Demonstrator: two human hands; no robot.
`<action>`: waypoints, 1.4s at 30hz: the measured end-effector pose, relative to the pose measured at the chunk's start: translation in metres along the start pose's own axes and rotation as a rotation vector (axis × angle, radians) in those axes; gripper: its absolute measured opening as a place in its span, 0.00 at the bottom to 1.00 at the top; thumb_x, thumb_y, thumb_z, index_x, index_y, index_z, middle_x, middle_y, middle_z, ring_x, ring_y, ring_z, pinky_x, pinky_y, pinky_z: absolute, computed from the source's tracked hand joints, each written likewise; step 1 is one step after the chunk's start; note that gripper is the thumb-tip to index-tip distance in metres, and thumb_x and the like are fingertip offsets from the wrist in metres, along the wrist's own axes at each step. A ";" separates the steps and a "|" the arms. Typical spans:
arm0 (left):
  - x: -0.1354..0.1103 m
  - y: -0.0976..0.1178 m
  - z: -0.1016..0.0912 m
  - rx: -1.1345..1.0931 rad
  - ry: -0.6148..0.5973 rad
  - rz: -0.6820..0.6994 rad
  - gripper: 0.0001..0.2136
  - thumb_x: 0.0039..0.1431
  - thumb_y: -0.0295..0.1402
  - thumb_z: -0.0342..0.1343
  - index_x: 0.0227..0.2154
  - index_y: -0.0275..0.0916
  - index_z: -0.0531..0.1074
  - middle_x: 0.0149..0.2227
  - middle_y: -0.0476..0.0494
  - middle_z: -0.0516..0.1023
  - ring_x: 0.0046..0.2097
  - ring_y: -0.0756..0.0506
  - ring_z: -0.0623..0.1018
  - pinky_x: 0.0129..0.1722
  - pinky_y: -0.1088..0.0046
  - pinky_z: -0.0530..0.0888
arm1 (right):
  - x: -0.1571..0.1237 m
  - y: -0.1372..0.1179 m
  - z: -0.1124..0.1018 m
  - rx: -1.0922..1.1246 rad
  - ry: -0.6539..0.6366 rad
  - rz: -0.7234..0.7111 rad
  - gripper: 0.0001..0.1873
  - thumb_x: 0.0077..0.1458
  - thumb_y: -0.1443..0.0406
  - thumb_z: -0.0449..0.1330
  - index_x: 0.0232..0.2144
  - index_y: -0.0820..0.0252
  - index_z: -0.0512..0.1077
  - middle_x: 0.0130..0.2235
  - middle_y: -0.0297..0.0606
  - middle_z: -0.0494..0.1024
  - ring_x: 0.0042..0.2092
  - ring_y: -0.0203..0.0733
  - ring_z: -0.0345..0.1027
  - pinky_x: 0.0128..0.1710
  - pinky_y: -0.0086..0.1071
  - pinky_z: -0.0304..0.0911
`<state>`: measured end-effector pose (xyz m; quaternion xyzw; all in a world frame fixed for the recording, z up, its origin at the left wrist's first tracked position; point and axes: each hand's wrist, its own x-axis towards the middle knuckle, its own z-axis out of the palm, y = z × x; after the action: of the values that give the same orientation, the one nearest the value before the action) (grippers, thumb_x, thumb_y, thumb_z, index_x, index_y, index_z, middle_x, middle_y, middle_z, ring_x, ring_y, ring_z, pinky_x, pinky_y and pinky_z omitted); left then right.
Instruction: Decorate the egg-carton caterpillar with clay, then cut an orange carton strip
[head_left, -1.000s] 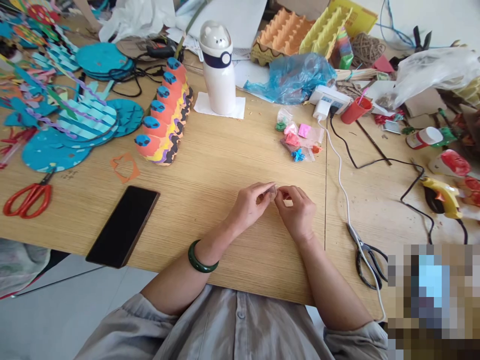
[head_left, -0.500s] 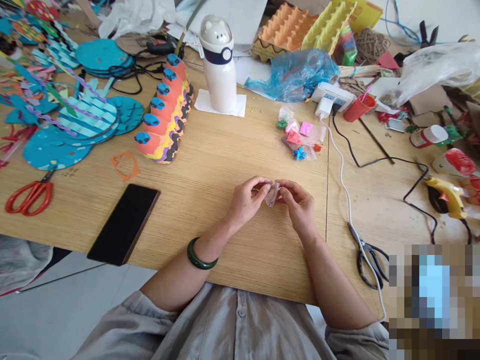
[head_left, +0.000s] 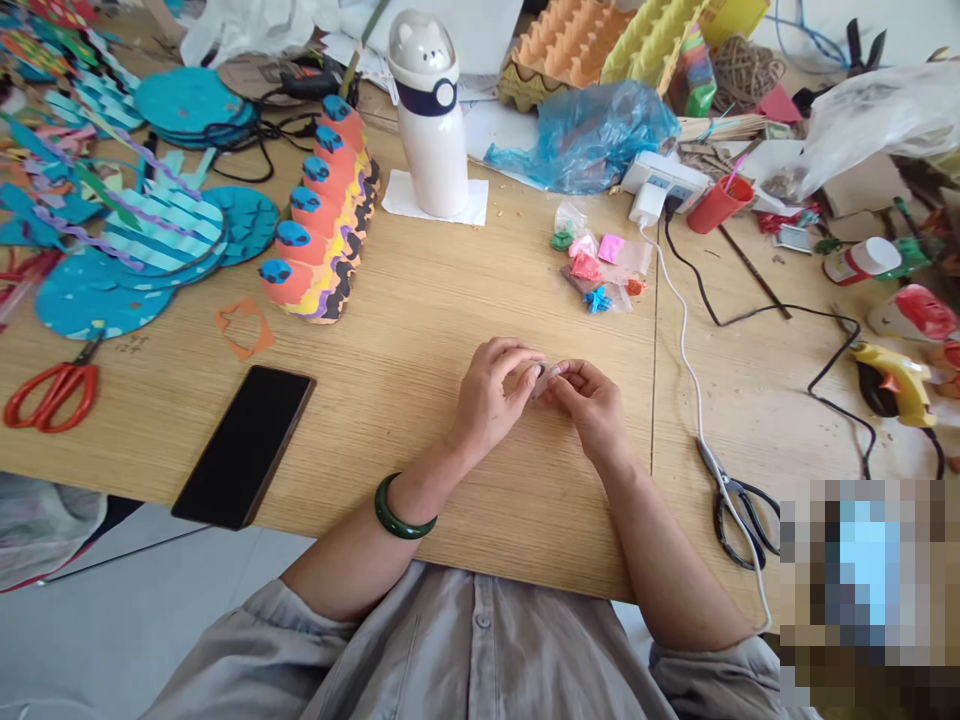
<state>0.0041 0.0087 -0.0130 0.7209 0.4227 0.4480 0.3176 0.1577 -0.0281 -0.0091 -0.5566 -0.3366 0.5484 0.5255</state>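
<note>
Over the front middle of the table, a small clear plastic bag (head_left: 541,384) is pinched between my two hands. My left hand (head_left: 487,392), with a dark green bangle (head_left: 405,507) on its wrist, has thumb and fingers closed at the bag's left side. A small dark spot shows by its thumb tip; what it is I cannot make out. My right hand (head_left: 592,400) pinches the other side between thumb and index finger. Beyond the hands lie small plastic packets of coloured clay (head_left: 589,262), pink, red, green and blue.
A phone (head_left: 244,445) and red-handled scissors (head_left: 56,395) lie left. A painted egg-carton piece (head_left: 322,225) and a white bottle (head_left: 435,150) stand behind. To the right are a white cable (head_left: 686,350), black scissors (head_left: 739,505) and a yellow glue gun (head_left: 896,385).
My left hand has shifted slightly left and its fingers have lifted a little. Less of the bag shows between the hands, and a dark spot appears by my left thumb.
</note>
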 end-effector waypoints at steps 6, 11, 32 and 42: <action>-0.001 0.007 -0.002 0.158 -0.072 0.086 0.03 0.64 0.29 0.60 0.38 0.41 0.79 0.38 0.44 0.83 0.44 0.43 0.77 0.47 0.64 0.75 | 0.002 0.004 0.001 -0.098 0.077 -0.108 0.17 0.47 0.55 0.73 0.30 0.56 0.71 0.31 0.33 0.77 0.31 0.36 0.74 0.34 0.34 0.78; 0.000 0.001 0.001 -0.144 -0.140 -0.114 0.01 0.62 0.28 0.61 0.35 0.40 0.77 0.36 0.46 0.83 0.37 0.47 0.80 0.40 0.71 0.77 | 0.003 0.003 0.001 -0.185 0.067 -0.174 0.15 0.47 0.58 0.71 0.28 0.56 0.69 0.27 0.31 0.74 0.28 0.35 0.71 0.29 0.32 0.75; -0.007 0.006 0.005 0.080 -0.054 0.088 0.05 0.62 0.24 0.57 0.35 0.41 0.70 0.35 0.49 0.77 0.36 0.51 0.78 0.38 0.77 0.76 | -0.003 0.007 0.006 -0.567 0.215 -0.526 0.07 0.52 0.69 0.58 0.30 0.54 0.62 0.27 0.28 0.66 0.26 0.32 0.61 0.25 0.26 0.64; -0.004 0.010 0.002 0.165 0.021 0.215 0.08 0.60 0.20 0.57 0.35 0.41 0.69 0.39 0.45 0.78 0.45 0.45 0.79 0.46 0.70 0.76 | -0.009 -0.003 0.010 -0.470 0.141 -0.523 0.08 0.54 0.70 0.60 0.29 0.54 0.64 0.31 0.30 0.69 0.33 0.34 0.67 0.30 0.27 0.72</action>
<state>0.0080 0.0010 -0.0069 0.7808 0.3818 0.4509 0.2030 0.1472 -0.0337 -0.0029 -0.5939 -0.5475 0.2628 0.5277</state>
